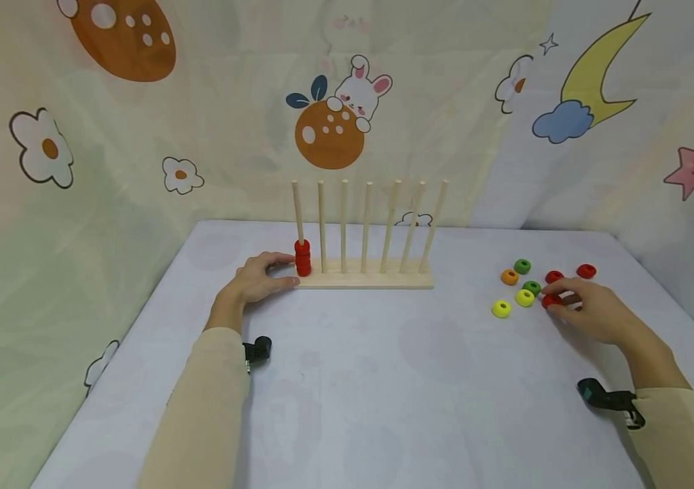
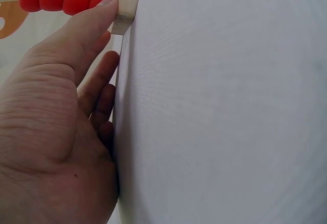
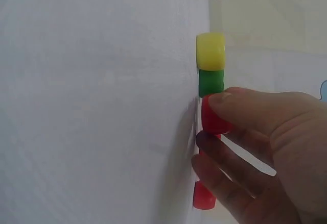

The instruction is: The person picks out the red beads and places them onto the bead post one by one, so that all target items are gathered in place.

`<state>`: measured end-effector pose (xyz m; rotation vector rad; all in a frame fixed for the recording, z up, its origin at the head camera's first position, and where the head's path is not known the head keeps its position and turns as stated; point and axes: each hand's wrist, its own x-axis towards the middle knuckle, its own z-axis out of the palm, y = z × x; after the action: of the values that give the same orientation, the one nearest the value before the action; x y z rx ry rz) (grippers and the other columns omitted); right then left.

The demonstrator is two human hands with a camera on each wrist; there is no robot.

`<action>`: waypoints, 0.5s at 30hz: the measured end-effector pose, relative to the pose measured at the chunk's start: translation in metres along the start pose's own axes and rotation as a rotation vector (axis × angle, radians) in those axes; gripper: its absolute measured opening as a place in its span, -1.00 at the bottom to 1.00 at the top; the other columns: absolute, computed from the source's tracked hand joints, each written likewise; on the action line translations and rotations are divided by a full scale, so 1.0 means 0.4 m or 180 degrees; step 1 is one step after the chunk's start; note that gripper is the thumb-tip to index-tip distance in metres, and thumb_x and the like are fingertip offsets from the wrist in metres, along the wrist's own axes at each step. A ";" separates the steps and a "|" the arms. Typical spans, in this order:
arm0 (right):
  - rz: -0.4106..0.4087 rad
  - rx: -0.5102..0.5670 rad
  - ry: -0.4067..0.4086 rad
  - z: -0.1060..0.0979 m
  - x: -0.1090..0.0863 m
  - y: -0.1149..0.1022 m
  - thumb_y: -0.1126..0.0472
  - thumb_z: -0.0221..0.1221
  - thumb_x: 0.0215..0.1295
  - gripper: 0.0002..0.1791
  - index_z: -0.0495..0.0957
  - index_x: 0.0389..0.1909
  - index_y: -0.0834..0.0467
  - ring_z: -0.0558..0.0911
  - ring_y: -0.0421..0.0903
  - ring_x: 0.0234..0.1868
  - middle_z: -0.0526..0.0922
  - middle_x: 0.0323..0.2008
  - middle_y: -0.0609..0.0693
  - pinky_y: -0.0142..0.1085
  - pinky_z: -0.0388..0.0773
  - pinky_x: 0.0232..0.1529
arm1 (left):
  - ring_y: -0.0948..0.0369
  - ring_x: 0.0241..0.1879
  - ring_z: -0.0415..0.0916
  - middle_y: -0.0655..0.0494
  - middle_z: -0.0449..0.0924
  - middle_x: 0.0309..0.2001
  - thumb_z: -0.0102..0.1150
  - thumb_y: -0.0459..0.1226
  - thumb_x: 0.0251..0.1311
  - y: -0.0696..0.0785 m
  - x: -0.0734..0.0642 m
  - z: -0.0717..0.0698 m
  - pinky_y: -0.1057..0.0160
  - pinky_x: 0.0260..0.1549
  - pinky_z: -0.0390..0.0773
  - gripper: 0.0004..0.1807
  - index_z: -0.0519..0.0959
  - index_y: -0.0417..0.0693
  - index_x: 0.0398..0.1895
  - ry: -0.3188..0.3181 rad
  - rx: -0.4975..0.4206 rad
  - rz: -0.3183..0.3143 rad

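Bead (image 1: 551, 301), red, right side of table (image 1: 347, 394) beside green bead (image 1: 532, 288) | right hand (image 1: 594, 312) pinches it; left hand (image 1: 255, 277) grips rack (image 1: 365, 280) by one end | likely light, hard, slightly slick, tough; pinch outer sides, leave ends uncovered

Soft, even light fills the head view, with faint shadows on the tabletop (image 1: 347, 380); the wrist views look greyer.

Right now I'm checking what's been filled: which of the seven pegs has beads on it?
The leftmost peg in the head view, the one nearest the left hand. Red beads are stacked on it; the other six pegs are bare.
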<state>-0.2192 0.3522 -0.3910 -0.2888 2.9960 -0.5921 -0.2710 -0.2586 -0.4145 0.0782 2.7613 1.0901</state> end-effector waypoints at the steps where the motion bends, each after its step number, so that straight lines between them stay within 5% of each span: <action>1: 0.0005 0.0010 0.0028 0.000 -0.001 -0.002 0.22 0.31 0.37 -0.57 0.53 0.19 0.26 0.57 0.46 0.07 0.53 0.13 0.43 0.28 0.62 0.00 | -0.06 0.52 0.13 0.01 0.34 0.48 0.37 0.06 0.22 0.000 0.000 0.000 -0.38 0.46 -0.05 -0.33 0.47 0.23 0.41 0.0000 -0.0004 0.0007; 6: -0.0060 0.0080 0.0272 0.001 0.000 -0.012 0.24 0.33 0.34 -0.57 0.54 0.18 0.26 0.59 0.48 0.07 0.52 0.14 0.39 0.29 0.62 0.00 | -0.06 0.52 0.13 0.00 0.34 0.47 0.36 0.06 0.23 -0.004 0.003 0.001 -0.38 0.46 -0.07 -0.33 0.46 0.22 0.41 -0.0001 0.0017 0.0034; 10: -0.0279 0.0094 0.0588 0.000 0.003 -0.023 0.30 0.32 0.33 -0.60 0.56 0.17 0.22 0.63 0.38 -0.07 0.53 0.13 0.29 -0.15 0.72 -0.22 | -0.05 0.53 0.12 0.02 0.34 0.48 0.37 0.05 0.23 -0.007 0.006 0.002 -0.38 0.46 -0.04 -0.34 0.47 0.24 0.40 -0.0008 0.0008 0.0013; 13: -0.0446 0.0082 0.0819 -0.003 0.002 -0.034 0.34 0.31 0.32 -0.66 0.60 0.11 0.22 0.59 0.23 -0.16 0.56 0.07 0.23 -0.46 0.50 -0.37 | -0.05 0.53 0.12 0.02 0.34 0.48 0.37 0.05 0.23 -0.007 0.006 0.001 -0.39 0.46 -0.05 -0.34 0.47 0.23 0.41 -0.0008 0.0007 0.0034; 15: -0.0545 0.0070 0.0915 -0.004 0.001 -0.042 0.35 0.30 0.32 -0.70 0.62 0.06 0.22 0.54 0.17 -0.18 0.58 0.03 0.21 -0.50 0.45 -0.39 | -0.06 0.53 0.12 0.01 0.35 0.48 0.37 0.05 0.23 -0.006 0.003 0.001 -0.38 0.47 -0.07 -0.33 0.47 0.22 0.41 -0.0001 0.0008 0.0052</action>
<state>-0.2169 0.3376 -0.3833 -0.5034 3.2587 -0.7401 -0.2722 -0.2601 -0.4165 0.1013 2.7667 1.0904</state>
